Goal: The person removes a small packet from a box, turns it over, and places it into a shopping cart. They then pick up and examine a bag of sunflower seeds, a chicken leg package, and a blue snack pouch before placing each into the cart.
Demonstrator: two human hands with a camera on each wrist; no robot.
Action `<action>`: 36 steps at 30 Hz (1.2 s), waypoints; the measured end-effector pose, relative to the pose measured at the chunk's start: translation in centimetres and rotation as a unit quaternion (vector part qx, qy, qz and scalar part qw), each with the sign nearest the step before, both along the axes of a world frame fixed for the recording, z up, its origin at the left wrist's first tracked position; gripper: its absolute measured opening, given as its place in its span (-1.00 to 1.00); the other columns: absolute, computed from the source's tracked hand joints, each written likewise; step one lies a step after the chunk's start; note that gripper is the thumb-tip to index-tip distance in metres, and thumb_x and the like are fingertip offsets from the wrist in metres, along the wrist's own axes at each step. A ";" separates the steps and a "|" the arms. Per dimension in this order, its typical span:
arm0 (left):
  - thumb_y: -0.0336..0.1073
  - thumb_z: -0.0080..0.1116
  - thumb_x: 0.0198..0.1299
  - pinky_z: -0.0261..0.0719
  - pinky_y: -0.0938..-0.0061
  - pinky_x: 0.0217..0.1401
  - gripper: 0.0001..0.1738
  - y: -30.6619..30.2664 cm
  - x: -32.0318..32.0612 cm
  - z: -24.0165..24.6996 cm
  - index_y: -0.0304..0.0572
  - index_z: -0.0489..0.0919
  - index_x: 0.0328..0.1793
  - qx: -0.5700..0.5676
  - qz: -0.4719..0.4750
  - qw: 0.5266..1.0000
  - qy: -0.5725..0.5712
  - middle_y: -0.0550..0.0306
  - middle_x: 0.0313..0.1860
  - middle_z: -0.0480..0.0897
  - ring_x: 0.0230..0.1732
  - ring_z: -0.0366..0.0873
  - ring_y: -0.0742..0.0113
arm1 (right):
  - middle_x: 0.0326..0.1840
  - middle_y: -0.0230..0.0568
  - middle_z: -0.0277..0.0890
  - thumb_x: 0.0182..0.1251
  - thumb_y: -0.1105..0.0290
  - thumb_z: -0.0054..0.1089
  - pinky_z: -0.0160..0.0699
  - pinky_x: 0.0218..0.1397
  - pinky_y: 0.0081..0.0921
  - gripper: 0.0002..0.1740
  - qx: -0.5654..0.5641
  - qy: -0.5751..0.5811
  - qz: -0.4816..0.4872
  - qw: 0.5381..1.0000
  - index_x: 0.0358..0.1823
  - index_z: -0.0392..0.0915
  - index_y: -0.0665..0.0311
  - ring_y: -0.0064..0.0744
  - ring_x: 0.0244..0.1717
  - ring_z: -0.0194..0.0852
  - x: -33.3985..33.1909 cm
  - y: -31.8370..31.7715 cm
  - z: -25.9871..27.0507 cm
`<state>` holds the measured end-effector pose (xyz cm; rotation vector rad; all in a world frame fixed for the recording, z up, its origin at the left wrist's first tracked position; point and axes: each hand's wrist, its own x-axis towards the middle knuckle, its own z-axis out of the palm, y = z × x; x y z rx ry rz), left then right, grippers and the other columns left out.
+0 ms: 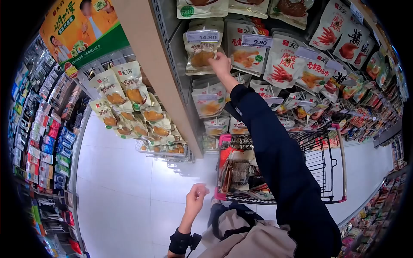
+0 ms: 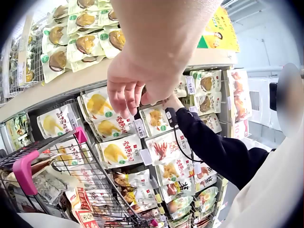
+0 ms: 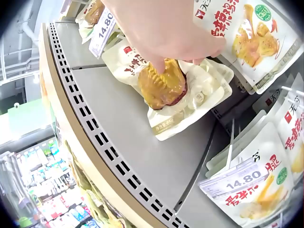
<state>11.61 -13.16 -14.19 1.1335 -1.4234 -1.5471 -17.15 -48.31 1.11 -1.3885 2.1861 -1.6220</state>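
Note:
My right hand [image 1: 220,64] reaches up to the hanging display and pinches the right edge of a cream snack packet [image 1: 200,59] with a browned piece of meat pictured on it. In the right wrist view the packet [image 3: 164,85] is tilted out from the grey back panel, thumb and fingers on its upper right part. A price tag reading 14.80 [image 1: 203,36] hangs in front of the same row. My left hand [image 1: 195,200] is low over the floor beside the cart, fingers loosely curled, holding nothing.
A black wire shopping cart [image 1: 333,163] with pink corners stands below my right arm, several packets inside. White packets [image 1: 247,51] hang just right of the right hand. A beige shelf upright [image 1: 161,64] and a side rack of cream packets [image 1: 129,99] are on the left.

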 end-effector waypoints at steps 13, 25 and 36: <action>-0.45 -0.06 0.18 0.49 0.53 -0.19 -0.83 -0.8 -0.6 -0.3 -0.33 0.41 -0.11 -0.009 -0.034 0.999 0.013 0.08 -0.35 0.57 -0.28 0.55 0.39 | -0.47 -0.16 0.55 -0.06 0.27 0.29 0.41 -0.32 -0.46 -0.71 -0.110 -0.061 0.124 0.984 -0.38 0.52 0.34 -0.30 -0.42 0.51 -0.9 3.1 0.3; -0.38 -0.10 0.26 0.44 0.61 -0.16 -0.82 -1.0 -1.1 0.8 -0.32 0.41 -0.08 -0.028 -0.057 0.998 0.007 0.15 -0.38 0.55 -0.29 0.49 0.48 | -0.62 -0.39 0.46 0.08 0.38 0.22 0.29 -0.46 -0.63 -0.81 -0.053 -0.187 0.243 0.951 -0.54 0.53 0.38 -0.67 -0.55 0.29 0.4 10.5 4.8; -0.41 -0.03 0.20 0.43 0.62 -0.23 -0.88 -3.7 -1.0 6.3 -0.32 0.46 -0.21 -0.142 0.079 0.986 0.049 0.14 -0.36 0.55 -0.32 0.50 0.50 | -0.49 -0.36 0.52 0.14 0.44 0.16 0.33 -0.40 -0.72 -0.85 -0.006 -0.197 0.272 0.942 -0.42 0.50 0.41 -0.72 -0.47 0.36 1.4 26.4 0.1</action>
